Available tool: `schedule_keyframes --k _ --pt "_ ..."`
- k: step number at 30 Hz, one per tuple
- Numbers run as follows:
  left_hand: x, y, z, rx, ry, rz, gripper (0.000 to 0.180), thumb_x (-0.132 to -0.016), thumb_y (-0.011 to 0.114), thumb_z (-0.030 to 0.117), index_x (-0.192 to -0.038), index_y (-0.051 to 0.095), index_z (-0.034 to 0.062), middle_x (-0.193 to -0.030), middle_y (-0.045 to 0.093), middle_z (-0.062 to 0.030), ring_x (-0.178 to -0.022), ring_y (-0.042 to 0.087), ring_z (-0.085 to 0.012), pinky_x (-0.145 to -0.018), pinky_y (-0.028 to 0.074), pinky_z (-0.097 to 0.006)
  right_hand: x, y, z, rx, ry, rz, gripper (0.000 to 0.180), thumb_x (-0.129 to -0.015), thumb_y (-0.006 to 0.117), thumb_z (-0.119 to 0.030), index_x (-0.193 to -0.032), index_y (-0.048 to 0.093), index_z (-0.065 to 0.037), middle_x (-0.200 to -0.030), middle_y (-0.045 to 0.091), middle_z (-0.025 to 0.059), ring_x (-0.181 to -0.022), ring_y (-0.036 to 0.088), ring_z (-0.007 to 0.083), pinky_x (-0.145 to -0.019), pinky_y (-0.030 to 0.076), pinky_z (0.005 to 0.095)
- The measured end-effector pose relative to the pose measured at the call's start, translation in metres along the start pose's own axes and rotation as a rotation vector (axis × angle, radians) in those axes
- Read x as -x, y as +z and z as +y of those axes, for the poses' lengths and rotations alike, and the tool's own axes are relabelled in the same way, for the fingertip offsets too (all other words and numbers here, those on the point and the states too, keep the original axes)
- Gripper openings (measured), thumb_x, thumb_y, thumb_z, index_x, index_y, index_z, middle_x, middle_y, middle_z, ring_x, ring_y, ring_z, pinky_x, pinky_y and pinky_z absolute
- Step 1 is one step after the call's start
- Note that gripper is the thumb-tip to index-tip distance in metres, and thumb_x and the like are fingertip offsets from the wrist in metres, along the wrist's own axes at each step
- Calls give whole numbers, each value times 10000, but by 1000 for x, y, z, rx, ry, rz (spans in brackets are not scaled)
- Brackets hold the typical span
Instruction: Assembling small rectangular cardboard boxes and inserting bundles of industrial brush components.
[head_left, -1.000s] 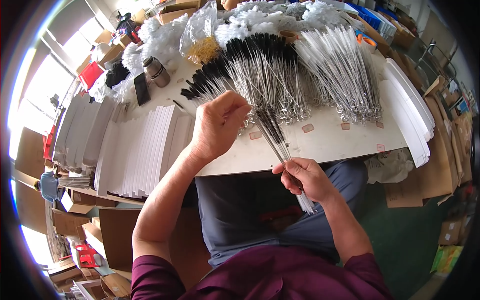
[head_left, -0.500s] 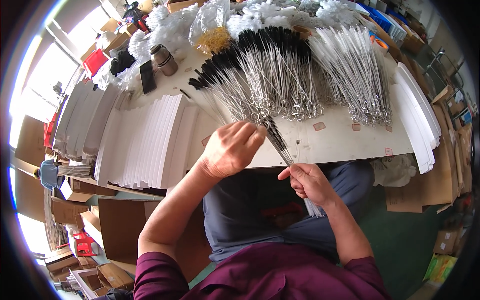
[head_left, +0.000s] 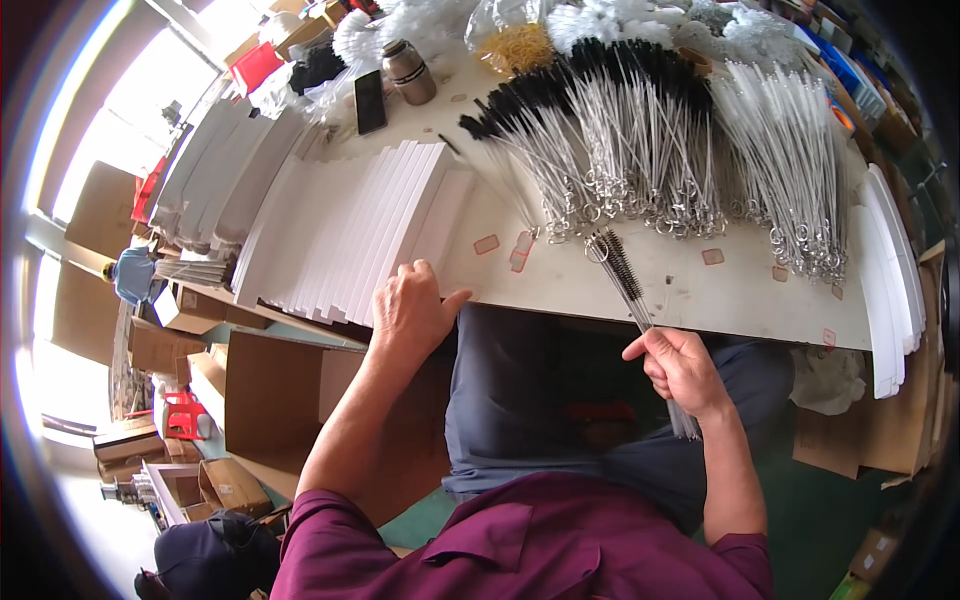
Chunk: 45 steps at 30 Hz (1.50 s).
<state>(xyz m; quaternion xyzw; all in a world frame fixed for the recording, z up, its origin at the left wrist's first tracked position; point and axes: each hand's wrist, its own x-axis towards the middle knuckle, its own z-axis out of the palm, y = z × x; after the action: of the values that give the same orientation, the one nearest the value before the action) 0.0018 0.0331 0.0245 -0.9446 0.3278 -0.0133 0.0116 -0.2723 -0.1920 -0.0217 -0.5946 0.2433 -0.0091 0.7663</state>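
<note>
My right hand (head_left: 687, 374) is closed round a small bundle of thin wire brushes (head_left: 624, 274) in front of the table's near edge. Their dark bristled ends point up over the tabletop, and the pale lower ends hang below my fist. My left hand (head_left: 408, 308) is empty, thumb spread from the fingers, at the near right end of a row of white folded boxes (head_left: 345, 235). Whether its fingertips touch a box I cannot tell. Beyond my hands lie black-tipped wire brushes (head_left: 640, 135) with ring ends towards me, and white-tipped brushes (head_left: 795, 170) to their right.
A metal flask (head_left: 408, 72) and a black phone (head_left: 370, 103) lie at the back left. White strips (head_left: 890, 285) edge the table's right side. An open carton (head_left: 280, 390) stands below on the left. Another person's dark cap (head_left: 215, 555) shows at lower left.
My left hand has left the brush tips and moved left to the white boxes, its fingers opening. The right hand keeps its bundle. The whole view has shifted, and a person's cap appears.
</note>
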Motion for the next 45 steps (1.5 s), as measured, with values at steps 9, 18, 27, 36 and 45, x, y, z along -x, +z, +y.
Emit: schedule_keyframes --k 9,18,27,36,45 --pt "8 42 -23 -147 -62 56 306 -851 710 179 -1031 594 -41 -1023 648 -220 -978 692 -405 -825 569 -498 -8 12 1 20 27 -63 445 -1109 497 -380 -1008 690 8 -630 413 -78 -514 327 0 -437 290 198" --pt "14 17 -15 365 -70 -7 277 -782 650 164 -908 585 -73 -814 670 -278 -828 706 -408 -760 553 -485 -5 18 5 65 88 -78 471 -1118 475 -386 -995 680 20 -629 398 -77 -512 314 3 -438 290 199" --pt "7 21 -6 1865 -310 -380 334 -881 586 115 -1142 617 -91 -1023 700 -236 -811 683 -253 -780 601 -414 -1 33 7 144 97 -137 447 -1112 495 -336 -955 710 23 -634 416 -75 -549 337 19 -489 311 227" --pt "-26 18 11 2144 -206 -117 515 -876 622 153 -1331 521 -65 -1079 635 -207 -828 637 -236 -771 548 -389 14 43 -7 193 123 -206 484 -1099 526 -373 -907 734 20 -665 486 -34 -628 400 56 -565 364 253" --pt "-33 5 23 2199 -106 40 492 -937 653 200 -1359 521 -18 -1065 632 -199 -859 625 -226 -795 545 -376 13 46 -7 196 126 -261 502 -1102 519 -380 -876 717 23 -613 423 -58 -560 346 36 -506 299 246"
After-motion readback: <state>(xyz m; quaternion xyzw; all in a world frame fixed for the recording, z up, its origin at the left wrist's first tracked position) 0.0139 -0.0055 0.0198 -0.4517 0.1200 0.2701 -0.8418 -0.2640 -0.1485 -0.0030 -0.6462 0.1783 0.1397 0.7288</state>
